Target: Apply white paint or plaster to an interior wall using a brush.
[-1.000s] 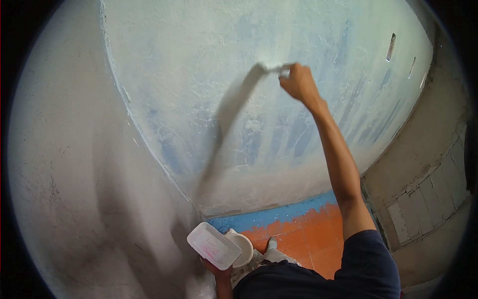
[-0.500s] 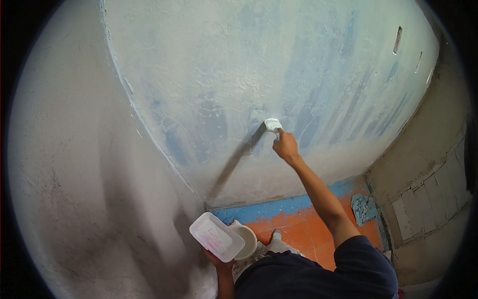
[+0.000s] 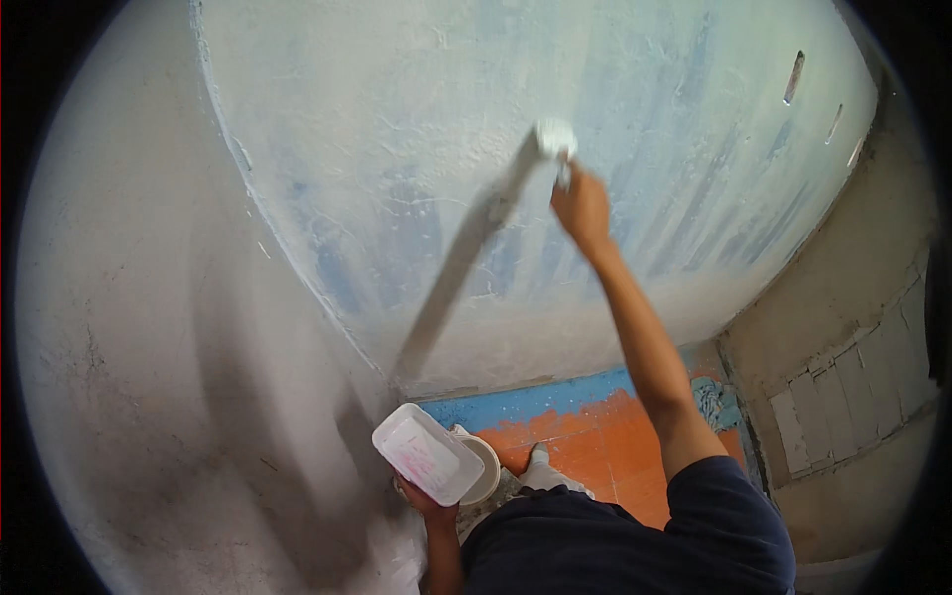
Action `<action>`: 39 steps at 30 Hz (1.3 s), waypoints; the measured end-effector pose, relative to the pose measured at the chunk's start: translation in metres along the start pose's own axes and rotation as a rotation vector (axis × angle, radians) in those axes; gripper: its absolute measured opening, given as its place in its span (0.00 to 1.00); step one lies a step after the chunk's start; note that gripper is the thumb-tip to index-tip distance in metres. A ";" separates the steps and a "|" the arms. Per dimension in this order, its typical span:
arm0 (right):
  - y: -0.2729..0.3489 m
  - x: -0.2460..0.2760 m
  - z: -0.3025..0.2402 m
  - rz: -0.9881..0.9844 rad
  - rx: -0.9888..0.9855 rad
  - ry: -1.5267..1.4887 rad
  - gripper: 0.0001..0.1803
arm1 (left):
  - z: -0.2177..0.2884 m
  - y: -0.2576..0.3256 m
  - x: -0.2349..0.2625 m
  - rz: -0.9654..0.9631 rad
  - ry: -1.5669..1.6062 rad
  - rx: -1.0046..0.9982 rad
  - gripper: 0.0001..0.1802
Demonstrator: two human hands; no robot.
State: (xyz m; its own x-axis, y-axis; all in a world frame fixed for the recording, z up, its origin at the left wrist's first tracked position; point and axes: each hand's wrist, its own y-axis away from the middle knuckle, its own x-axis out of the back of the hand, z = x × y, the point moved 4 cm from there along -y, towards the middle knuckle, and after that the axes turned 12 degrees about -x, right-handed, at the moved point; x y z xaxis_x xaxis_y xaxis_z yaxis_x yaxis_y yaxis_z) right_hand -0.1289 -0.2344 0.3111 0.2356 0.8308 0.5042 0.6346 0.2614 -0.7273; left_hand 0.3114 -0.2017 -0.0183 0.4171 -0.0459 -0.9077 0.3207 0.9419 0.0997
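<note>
**Wall coating, part-covered; roller at 1 o'clock**

Wall [image 3: 416, 149]: fills the upper frame from 10 to 2 o'clock. White coat patchy; blue streaks show through at centre and toward 2 o'clock, so by my judgement a good share is left to cover. Side wall [image 3: 149, 347] at 9 o'clock reads pale grey, evenly toned.

Floor [image 3: 595, 446]: orange and blue, at 5 o'clock.

Tray [image 3: 426, 466]: white, rectangular, at 6 o'clock, left hand [image 3: 421, 496] closed beneath it. A round white bucket [image 3: 484, 466] sits just behind.

Right hand [image 3: 583, 208]: arm raised, fingers wrapped round the handle of a small white roller [image 3: 555, 139], which is pressed to the wall at 1 o'clock.
</note>
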 end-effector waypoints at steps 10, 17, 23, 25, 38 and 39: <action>0.093 -0.083 0.106 -0.550 -0.165 0.255 0.24 | 0.006 0.003 0.004 0.039 0.078 0.062 0.34; -0.043 0.063 -0.068 -0.198 -0.038 -0.048 0.21 | 0.001 0.001 0.024 0.096 0.088 0.051 0.34; 0.020 -0.016 0.015 0.023 0.007 -0.011 0.28 | -0.009 0.002 0.006 0.056 -0.002 0.038 0.34; 0.091 -0.068 0.068 -0.029 -0.005 -0.001 0.32 | -0.006 -0.002 -0.011 0.016 -0.043 0.026 0.34; 0.010 -0.001 0.028 -0.286 0.037 0.026 0.17 | 0.016 -0.006 -0.013 0.052 -0.053 0.073 0.33; -0.009 0.026 -0.001 -0.223 0.011 -0.020 0.18 | 0.014 -0.009 -0.004 0.040 -0.081 0.093 0.33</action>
State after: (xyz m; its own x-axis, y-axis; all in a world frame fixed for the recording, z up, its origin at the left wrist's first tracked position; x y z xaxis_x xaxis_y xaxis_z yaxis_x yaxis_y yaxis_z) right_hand -0.1274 -0.2156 0.3310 0.0754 0.7616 0.6436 0.6612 0.4449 -0.6040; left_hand 0.3188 -0.2142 -0.0100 0.4970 -0.0391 -0.8669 0.3786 0.9087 0.1761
